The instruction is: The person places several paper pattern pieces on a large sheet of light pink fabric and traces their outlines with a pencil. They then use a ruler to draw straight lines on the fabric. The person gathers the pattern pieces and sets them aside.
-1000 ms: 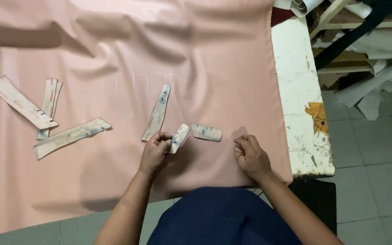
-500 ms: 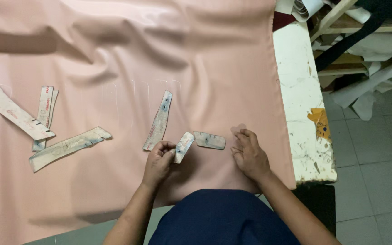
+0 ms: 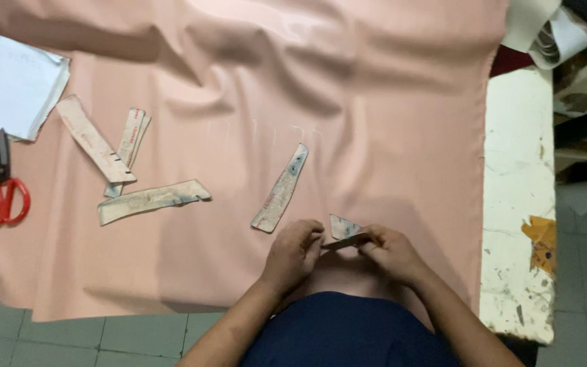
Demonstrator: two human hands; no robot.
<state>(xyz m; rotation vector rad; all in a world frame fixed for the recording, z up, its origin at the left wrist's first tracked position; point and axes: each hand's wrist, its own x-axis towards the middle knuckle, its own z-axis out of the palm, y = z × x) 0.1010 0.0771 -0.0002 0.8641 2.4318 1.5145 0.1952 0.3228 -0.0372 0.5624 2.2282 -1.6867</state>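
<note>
Both hands meet over the near edge of the pink cloth (image 3: 388, 136), pinching one small card strip (image 3: 343, 234) between them. The left hand (image 3: 295, 253) grips the strip's left end with curled fingertips; the right hand (image 3: 390, 253) grips the right end the same way, fingers closed on it. The strip's long axis runs left to right between the two hands, tilted up a little off the cloth, and neither hand is clearly nearer to it. Just left of the left hand a longer curved strip (image 3: 280, 188) lies flat, slanting away from the body. Farther left on the cloth lie three more strips (image 3: 145, 200), then red-handled scissors (image 3: 3, 183) and a white paper (image 3: 8, 81). The worn white table (image 3: 521, 190) shows bare past the cloth's right edge.
</note>
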